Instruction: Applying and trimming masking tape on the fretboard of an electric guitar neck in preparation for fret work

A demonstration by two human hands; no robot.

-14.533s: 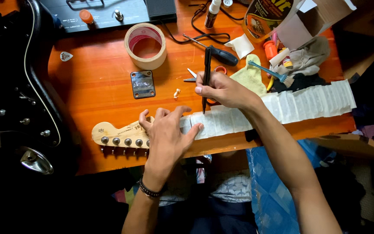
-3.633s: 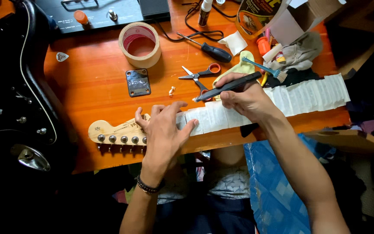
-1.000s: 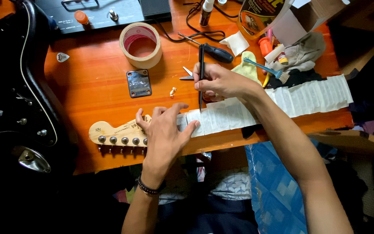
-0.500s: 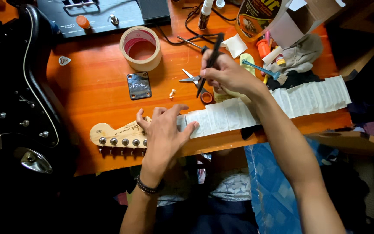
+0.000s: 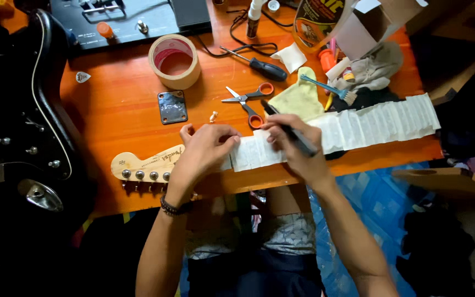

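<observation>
A detached guitar neck lies along the front of the orange table, its pale headstock (image 5: 141,165) with tuning pegs at the left and its fretboard wrapped in white masking tape (image 5: 380,121). My left hand (image 5: 204,151) presses flat on the neck just right of the headstock. My right hand (image 5: 295,146) holds a black marker-like tool (image 5: 290,129) slanted over the taped fretboard, fingers resting on the tape.
Orange-handled scissors (image 5: 248,102), a small screw (image 5: 213,116), a metal neck plate (image 5: 172,106), a tape roll (image 5: 175,60), a black screwdriver (image 5: 257,63), a yellow cloth (image 5: 300,99) and a brush (image 5: 328,89) lie behind. A black guitar body (image 5: 12,115) fills the left.
My right hand has come down from above the scissors onto the taped fretboard, laying the black tool at a slant. My left hand stays on the neck.
</observation>
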